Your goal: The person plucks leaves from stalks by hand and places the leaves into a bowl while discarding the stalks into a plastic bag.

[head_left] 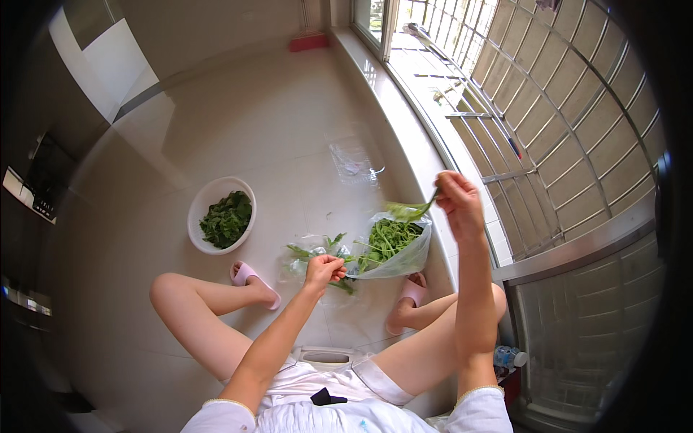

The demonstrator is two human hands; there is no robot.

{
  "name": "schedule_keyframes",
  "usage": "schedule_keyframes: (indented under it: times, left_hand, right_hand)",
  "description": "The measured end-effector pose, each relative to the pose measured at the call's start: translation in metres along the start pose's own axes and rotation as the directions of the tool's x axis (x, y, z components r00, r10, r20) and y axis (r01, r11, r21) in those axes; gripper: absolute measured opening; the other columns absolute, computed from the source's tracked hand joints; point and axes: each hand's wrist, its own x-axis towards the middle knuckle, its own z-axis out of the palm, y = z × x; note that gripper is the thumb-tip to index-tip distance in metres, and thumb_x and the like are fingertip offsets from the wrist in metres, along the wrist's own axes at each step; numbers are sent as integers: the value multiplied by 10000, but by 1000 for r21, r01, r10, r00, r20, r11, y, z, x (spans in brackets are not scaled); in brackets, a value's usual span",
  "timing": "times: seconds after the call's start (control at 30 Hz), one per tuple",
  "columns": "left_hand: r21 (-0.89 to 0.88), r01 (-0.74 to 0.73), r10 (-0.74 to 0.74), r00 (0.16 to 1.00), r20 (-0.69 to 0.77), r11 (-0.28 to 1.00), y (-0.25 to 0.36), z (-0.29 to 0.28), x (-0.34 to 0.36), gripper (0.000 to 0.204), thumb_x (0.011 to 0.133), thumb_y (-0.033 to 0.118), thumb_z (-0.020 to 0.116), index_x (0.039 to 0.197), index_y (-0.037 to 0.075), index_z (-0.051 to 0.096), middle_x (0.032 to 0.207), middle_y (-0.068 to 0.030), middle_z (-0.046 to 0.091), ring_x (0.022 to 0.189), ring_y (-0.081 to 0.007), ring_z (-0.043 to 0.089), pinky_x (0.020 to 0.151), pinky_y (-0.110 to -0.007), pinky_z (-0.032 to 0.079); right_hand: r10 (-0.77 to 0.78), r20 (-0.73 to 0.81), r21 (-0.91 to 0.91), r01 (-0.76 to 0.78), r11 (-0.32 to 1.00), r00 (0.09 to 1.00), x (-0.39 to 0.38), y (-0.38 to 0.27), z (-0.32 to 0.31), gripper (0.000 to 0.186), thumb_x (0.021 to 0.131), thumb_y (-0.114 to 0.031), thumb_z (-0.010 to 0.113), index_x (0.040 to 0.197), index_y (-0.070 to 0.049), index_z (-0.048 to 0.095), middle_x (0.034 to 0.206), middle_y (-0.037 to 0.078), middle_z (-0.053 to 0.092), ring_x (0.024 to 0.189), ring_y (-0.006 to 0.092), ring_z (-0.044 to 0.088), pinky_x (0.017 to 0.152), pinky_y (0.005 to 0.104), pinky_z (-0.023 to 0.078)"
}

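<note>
My right hand (460, 206) is raised near the window ledge, its fingers pinched on a green vegetable stem (410, 211) that hangs to the left, blurred by motion. Lower and left of it, my left hand (325, 271) has its fingers pressed together above some loose green stems; whatever they grip is too small to make out. Those loose stems (300, 252) lie on a clear plastic sheet on the floor. Right beside them, a clear plastic bag (411, 258) stands open, full of leafy green stems (390, 239).
A white bowl (193, 229) holding torn green leaves (227, 219) is on the floor to the left. A clear plastic container (354, 162) lies farther off. The window ledge (404, 133) and metal bars (556, 108) run along the right. A plastic bottle (510, 356) is near my right leg.
</note>
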Motion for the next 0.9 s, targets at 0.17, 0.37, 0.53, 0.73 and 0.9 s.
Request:
schedule_keyframes:
  times: [0.17,0.37,0.53,0.73,0.9]
  left_hand:
    - [-24,-34,36,995,89,999,-12,37,28,199,784,152,531,874,-24,522,798,-126,581,656,-145,570,551,-222,461]
    - [434,-211,174,977,123,876,14,63,42,426,788,274,513,1069,-43,465,1119,-190,455,1054,-247,423,868,-321,341]
    - [305,-484,452,875,173,820,63,15,22,320,806,279,504,932,-13,546,833,-103,588,739,-134,553,741,-261,402]
    - [331,-477,358,861,361,814,132,6,-35,224,784,172,558,930,3,570,811,-44,593,730,-73,538,678,-203,418]
    - [329,-367,134,819,558,870,139,-14,-36,225,740,95,588,946,6,580,850,-53,599,789,-93,536,718,-222,426]
  right_hand:
    - [-132,-94,-30,129,991,987,-4,-32,-26,90,765,-92,561,810,-15,572,684,27,569,532,43,479,480,166,389]
    - [-93,-52,-213,80,974,994,-4,-9,-19,107,754,-91,565,818,-5,570,686,44,573,542,62,496,491,177,395]
    - [53,101,-390,-10,921,993,-9,20,13,110,753,-78,550,823,6,564,671,33,568,559,66,514,467,180,411]
    - [237,257,-423,-111,899,937,-10,39,47,95,751,-62,551,785,27,558,678,54,577,576,103,554,491,210,440]
    - [360,314,-348,-246,905,879,-7,54,70,100,756,-73,551,775,25,543,691,63,565,609,123,563,521,227,456]
